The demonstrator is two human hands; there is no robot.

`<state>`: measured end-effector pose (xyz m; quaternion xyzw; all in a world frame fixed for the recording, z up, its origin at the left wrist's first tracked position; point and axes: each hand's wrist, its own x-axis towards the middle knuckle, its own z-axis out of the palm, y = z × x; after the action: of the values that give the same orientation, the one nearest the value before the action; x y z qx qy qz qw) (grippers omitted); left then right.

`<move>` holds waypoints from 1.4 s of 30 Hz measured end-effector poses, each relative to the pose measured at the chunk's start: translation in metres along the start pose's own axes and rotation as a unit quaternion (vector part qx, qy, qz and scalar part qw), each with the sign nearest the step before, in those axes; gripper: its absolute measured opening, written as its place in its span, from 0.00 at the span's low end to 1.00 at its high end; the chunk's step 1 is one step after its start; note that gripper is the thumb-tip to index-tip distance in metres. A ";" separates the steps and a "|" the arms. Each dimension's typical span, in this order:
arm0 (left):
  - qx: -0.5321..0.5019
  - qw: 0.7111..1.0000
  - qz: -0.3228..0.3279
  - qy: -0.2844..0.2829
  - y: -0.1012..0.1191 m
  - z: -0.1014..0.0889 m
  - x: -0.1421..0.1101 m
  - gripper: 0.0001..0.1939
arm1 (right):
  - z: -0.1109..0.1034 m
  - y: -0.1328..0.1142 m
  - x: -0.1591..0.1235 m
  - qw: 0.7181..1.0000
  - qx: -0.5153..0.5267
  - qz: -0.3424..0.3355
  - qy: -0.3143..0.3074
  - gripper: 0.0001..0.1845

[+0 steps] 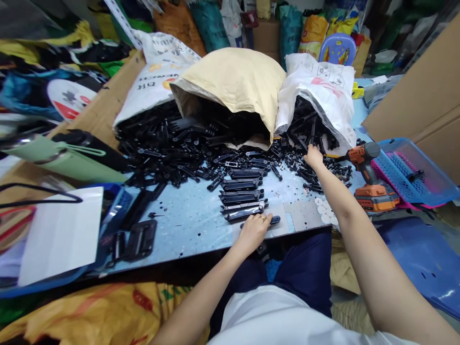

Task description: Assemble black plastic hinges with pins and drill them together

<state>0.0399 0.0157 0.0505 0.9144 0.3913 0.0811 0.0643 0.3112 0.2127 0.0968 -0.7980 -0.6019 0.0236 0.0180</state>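
Observation:
My left hand [254, 231] rests at the front edge of the table, its fingers closed over a long black plastic part [275, 220] whose end sticks out to the right. Just beyond it, several similar black parts [242, 196] lie side by side in a row. My right hand [314, 156] reaches forward to the mouth of the right white sack [325, 76], fingers pinched at a slim black part [313, 132]. More black parts fill that sack, and small screws [295, 163] are scattered beside the hand.
A beige sack [237, 72] and another white sack [154, 72] spill black pieces across the blue table [179, 225]. An orange cordless drill [373, 177] stands at the right by a blue basket [420, 167]. White discs [325, 211] lie near the front edge. A green tumbler [72, 158] is left.

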 end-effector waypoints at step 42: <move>-0.185 0.977 -0.006 0.110 -0.001 0.008 -0.007 0.19 | -0.028 -0.018 -0.233 0.879 -0.143 -0.444 -0.100 0.17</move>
<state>0.0359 0.0111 0.0419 0.8698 0.3800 0.2514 0.1893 0.2322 -0.0061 0.1289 -0.4341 -0.8886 0.0060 -0.1480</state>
